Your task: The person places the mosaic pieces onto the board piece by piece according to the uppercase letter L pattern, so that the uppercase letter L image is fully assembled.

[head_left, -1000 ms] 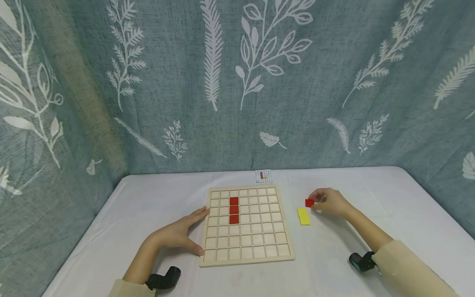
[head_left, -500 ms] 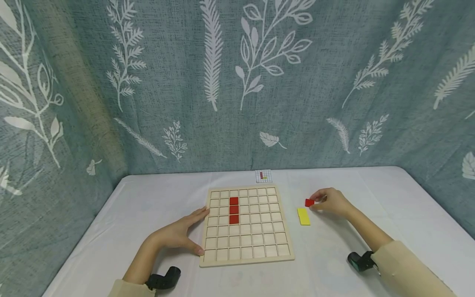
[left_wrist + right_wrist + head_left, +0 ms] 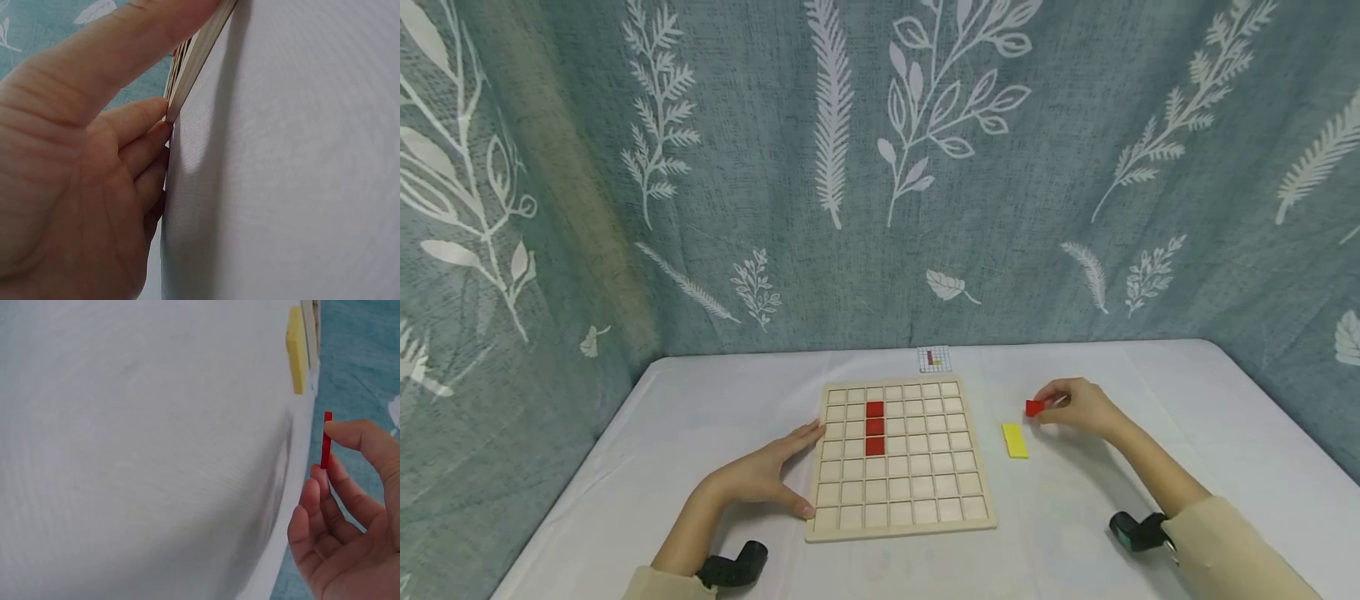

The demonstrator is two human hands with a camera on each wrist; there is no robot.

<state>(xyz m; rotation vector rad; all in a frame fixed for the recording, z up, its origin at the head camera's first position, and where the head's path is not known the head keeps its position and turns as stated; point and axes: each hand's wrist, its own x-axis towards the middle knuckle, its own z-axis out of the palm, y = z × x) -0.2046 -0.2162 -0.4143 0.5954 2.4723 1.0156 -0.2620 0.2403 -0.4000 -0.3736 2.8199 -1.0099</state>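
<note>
My right hand (image 3: 1081, 407) pinches a small flat red tile (image 3: 1033, 408) between thumb and fingertips, to the right of the wooden grid board (image 3: 902, 532). In the right wrist view that red tile (image 3: 326, 440) appears edge-on, apart from the cloth. Near this hand lies an oblong yellow piece (image 3: 1015, 441). Three red squares (image 3: 875, 427) fill neighbouring cells in one column of the board. With thumb and fingers spread, my left hand (image 3: 762, 475) touches the board's left edge. The left wrist view shows its fingertips against the board's side (image 3: 199, 62).
A small printed card (image 3: 935, 359) with a grid and coloured squares lies behind the board. White cloth (image 3: 715, 400) covers the table, and a patterned blue-green curtain (image 3: 850, 275) hangs at its back. Black wrist cameras (image 3: 733, 565) are strapped to both wrists.
My right hand has moved slightly to the right with the red tile, away from the board. The left hand and board keep their places; the head view has shifted a little.
</note>
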